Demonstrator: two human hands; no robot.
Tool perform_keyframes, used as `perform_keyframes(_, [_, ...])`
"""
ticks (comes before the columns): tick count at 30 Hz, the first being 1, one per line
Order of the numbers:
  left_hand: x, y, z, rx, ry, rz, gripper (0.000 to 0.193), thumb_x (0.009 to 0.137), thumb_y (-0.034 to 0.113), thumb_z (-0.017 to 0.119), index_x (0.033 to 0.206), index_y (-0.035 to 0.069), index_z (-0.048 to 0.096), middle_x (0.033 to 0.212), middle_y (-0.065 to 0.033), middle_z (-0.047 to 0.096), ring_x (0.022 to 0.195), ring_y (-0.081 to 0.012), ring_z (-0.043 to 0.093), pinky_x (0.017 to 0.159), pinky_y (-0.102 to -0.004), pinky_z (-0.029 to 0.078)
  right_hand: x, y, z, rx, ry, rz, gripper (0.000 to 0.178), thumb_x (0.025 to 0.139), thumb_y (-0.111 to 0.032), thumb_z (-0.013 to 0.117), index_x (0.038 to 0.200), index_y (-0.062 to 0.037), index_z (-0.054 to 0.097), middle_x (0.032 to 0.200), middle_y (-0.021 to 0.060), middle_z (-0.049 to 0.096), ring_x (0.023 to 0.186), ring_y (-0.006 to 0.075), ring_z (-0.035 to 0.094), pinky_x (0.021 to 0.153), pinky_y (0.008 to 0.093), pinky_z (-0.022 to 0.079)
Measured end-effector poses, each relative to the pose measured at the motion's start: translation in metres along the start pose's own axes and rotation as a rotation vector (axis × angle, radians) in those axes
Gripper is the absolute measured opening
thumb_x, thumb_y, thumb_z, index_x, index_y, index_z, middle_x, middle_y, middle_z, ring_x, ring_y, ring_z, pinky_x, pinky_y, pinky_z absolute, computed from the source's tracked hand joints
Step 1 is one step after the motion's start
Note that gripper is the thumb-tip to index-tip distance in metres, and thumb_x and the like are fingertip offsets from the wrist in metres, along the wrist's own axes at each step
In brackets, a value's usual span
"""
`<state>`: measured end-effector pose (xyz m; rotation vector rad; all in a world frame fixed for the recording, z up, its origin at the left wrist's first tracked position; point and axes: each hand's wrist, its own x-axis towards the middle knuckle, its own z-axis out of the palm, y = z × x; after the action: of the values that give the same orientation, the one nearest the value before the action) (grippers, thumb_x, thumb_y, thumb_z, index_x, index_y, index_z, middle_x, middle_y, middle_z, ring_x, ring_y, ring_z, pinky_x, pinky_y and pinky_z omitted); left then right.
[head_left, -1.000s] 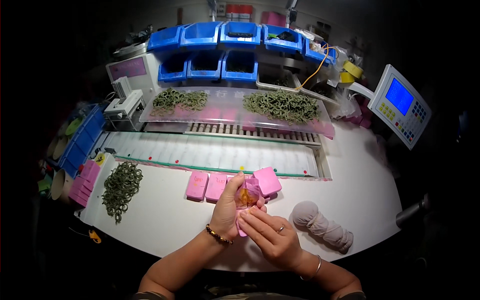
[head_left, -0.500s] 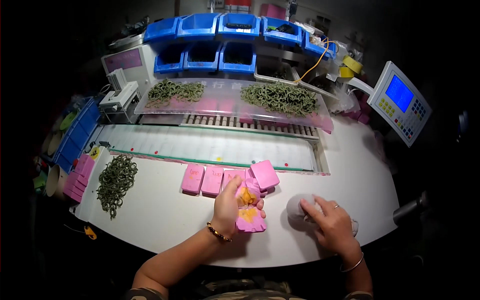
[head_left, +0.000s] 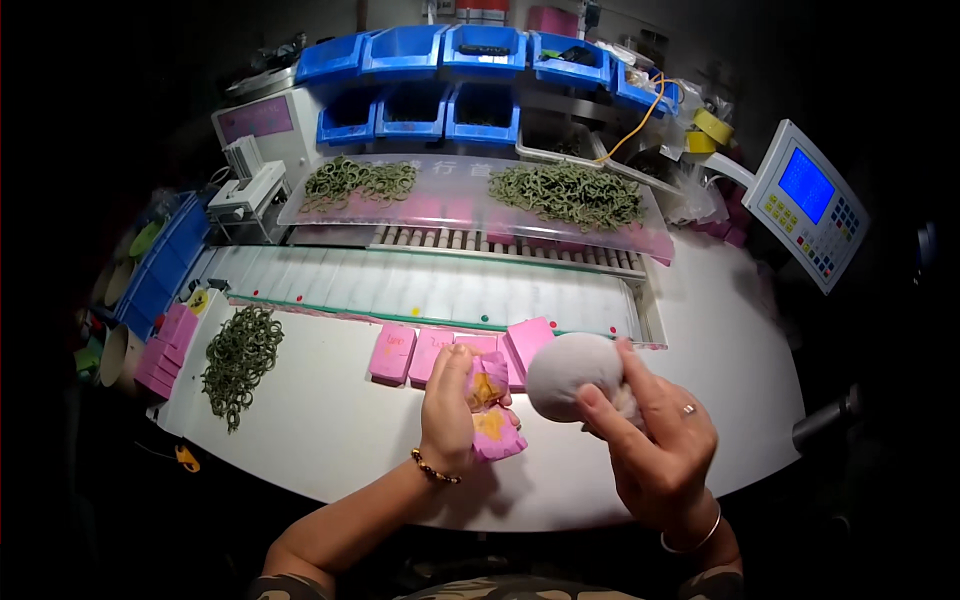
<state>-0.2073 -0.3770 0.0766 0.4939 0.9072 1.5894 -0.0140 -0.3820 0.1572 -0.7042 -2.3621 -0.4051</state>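
My left hand [head_left: 452, 405] is closed around an opened pink rubber mould [head_left: 499, 441], its two flaps folded apart, with orange-yellow staining on the inner faces. Pinched between the fingers and thumb of my right hand [head_left: 662, 440] is a round, pale grey cloth pouch [head_left: 568, 374], gathered at its neck. The pouch hangs above the table, just right of the mould and apart from it. Beyond my left hand stand several pink blocks in a row, among them a left one [head_left: 393, 353] with red marks. A tilted pink block [head_left: 527, 338] is partly hidden by the pouch.
A pile of greenish rings [head_left: 240, 362] lies on the white table [head_left: 340, 430] at left. Behind the blocks runs a white conveyor belt [head_left: 350, 284]. Above it, a clear shelf [head_left: 440, 200] bears two more ring piles. Blue bins [head_left: 405, 50] line the back; a control panel [head_left: 808, 205] stands right.
My right hand has lifted the pouch off the table and brought it left, close to the mould. My left hand still holds the mould, now turned slightly. Coloured dots along the belt have shifted.
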Motion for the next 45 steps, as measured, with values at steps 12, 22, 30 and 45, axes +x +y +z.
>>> perform_keyframes(12, [0.014, 0.013, -0.023, 0.018, -0.032, 0.038, 0.049, 0.099, 0.05, 0.038, 0.106, 0.003, 0.05, 0.093, -0.0117, 0.061, 0.08, -0.0207, 0.065, 0.055, -0.0351, 0.058, -0.044, 0.021, 0.013, -0.144, -0.338, 0.242, 0.048, 0.077, -0.009, 0.063, 0.125, -0.0162, 0.063, 0.127, 0.0248, 0.056, 0.083, 0.0255, 0.064, 0.072, 0.0346, 0.05])
perform_keyframes(22, [-0.005, 0.005, 0.0, 0.108, -0.243, 0.011, 0.036, 0.101, 0.038, 0.043, 0.115, 0.005, 0.041, 0.097, -0.015, 0.061, 0.086, -0.0255, 0.067, 0.066, -0.0357, 0.058, -0.031, 0.028, 0.042, 0.069, -0.285, 0.35, 0.05, 0.079, -0.008, 0.069, 0.127, -0.0044, 0.056, 0.125, 0.0196, 0.057, 0.108, 0.0289, 0.056, 0.077, 0.0364, 0.047])
perform_keyframes(30, [-0.013, 0.0, -0.011, 0.224, -0.352, 0.252, 0.025, 0.097, 0.019, 0.058, 0.116, 0.004, 0.052, 0.102, -0.0042, 0.06, 0.092, -0.0091, 0.059, 0.078, -0.026, 0.052, 0.001, 0.003, 0.071, 1.273, -0.139, 0.756, 0.023, 0.084, -0.003, 0.071, 0.102, -0.0008, 0.058, 0.096, 0.0041, 0.061, 0.085, 0.01, 0.06, 0.074, 0.0231, 0.048])
perform_keyframes(45, [0.041, 0.027, -0.027, 1.184, -0.242, 0.717, 0.041, 0.069, 0.014, 0.071, 0.104, 0.003, 0.052, 0.107, -0.0165, 0.052, 0.102, -0.0333, 0.051, 0.089, -0.0406, 0.043, 0.016, 0.024, 0.104, 1.372, -0.176, 0.838, 0.036, 0.086, -0.008, 0.07, 0.118, -0.0016, 0.056, 0.107, 0.0056, 0.063, 0.093, 0.0113, 0.06, 0.077, 0.0237, 0.049])
